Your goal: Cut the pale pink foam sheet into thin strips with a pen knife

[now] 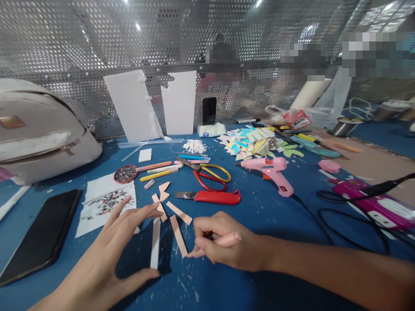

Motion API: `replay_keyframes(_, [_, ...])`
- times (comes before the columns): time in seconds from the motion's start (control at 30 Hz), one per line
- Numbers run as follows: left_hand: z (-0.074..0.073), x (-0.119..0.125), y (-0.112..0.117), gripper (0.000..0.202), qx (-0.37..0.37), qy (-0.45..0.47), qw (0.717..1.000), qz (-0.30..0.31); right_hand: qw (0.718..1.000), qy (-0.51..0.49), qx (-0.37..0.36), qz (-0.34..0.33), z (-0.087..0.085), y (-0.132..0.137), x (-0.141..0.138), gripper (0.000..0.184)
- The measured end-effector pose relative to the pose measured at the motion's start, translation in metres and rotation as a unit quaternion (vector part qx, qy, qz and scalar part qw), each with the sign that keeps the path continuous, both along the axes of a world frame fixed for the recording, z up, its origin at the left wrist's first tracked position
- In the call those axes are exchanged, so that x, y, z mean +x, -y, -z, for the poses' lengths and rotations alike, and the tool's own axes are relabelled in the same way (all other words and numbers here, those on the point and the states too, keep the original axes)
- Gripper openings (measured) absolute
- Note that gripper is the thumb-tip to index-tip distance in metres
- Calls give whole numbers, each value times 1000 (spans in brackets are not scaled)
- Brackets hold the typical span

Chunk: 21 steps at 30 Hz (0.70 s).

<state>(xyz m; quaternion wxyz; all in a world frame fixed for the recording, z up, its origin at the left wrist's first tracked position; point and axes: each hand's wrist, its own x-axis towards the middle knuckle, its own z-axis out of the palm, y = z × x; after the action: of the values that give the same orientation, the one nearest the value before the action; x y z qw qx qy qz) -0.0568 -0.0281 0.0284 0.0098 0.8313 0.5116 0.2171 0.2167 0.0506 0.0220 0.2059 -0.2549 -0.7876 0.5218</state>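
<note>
My left hand (pixel 121 242) is spread over the blue table (pixel 259 211), fingertips and thumb pressing on a long white foam strip (pixel 155 244). My right hand (pixel 223 246) is closed around a peach-coloured marker (pixel 227 239), its tip down by a peach foam strip (pixel 179 235). More peach strips (pixel 179 213) and cut pieces (pixel 164 190) lie just beyond the fingers. A red-handled knife (pixel 212 197) lies behind them.
Red and yellow scissors (pixel 210 172), a pink glue gun (pixel 270 170), markers (pixel 158 170), a pile of coloured foam pieces (pixel 251 142), a black phone (pixel 42 233), a grey bag (pixel 39 129), white foam boards (pixel 155 103), a pink power strip with black cable (pixel 372 205). People sit behind the mesh screen.
</note>
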Motion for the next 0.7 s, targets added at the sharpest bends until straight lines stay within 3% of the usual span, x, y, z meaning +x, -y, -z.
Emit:
replay_keyframes(0.2, [0,4,5,71,-8,10,1000,5,1000,-15,-19,16,-3,1,-2,21])
replay_keyframes(0.3, [-1,9,8,84,-34,28,998,45,999,-24,-21,39,-4,1,0,26])
replay_keyframes(0.4, [-3,16,11,63,-33,25,991,127,997,-37,-12,59,-4,2,2,29])
replay_keyframes(0.5, [-3,24,12,39,29,-15,979,202,996,-52,-7,67,-4,2,4,30])
replay_keyframes(0.6, [2,29,14,33,88,-68,966,232,995,-60,-11,75,-4,2,5,35])
replay_keyframes(0.7, [11,31,15,42,111,-104,960,236,995,-61,-19,83,-4,1,5,41])
